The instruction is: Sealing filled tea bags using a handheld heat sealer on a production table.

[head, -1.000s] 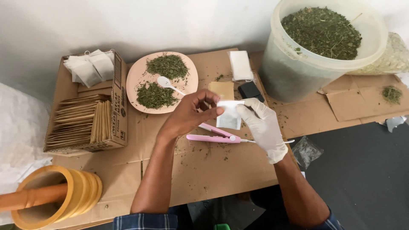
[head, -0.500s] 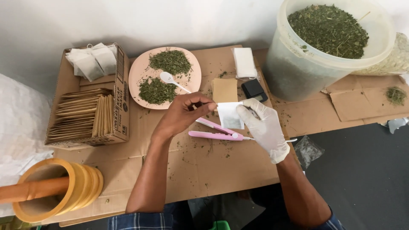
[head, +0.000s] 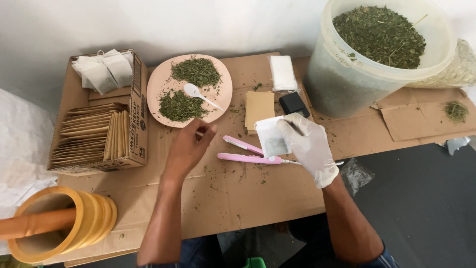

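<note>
My right hand (head: 310, 146), in a white glove, holds a small white filter bag (head: 271, 137) upright above the cardboard. My bare left hand (head: 189, 147) has its fingers curled loosely with nothing in it, just below a pink plate (head: 161, 82). The plate carries two heaps of dried green herb and a white plastic spoon (head: 198, 94). A pink sealing tool (head: 248, 153) lies open on the cardboard between my hands, under the bag.
A cardboard box (head: 136, 119) at left holds brown sachets and white filter bags. A large white bucket (head: 337, 84) of dried herb stands at back right. Brown envelopes (head: 259, 105), a white pad (head: 283, 72) and a small black box (head: 293, 103) lie nearby. A wooden mortar (head: 94, 218) sits front left.
My left hand let go of the filter bag and moved left toward the plate. My right hand still holds the bag, a little lower and further right.
</note>
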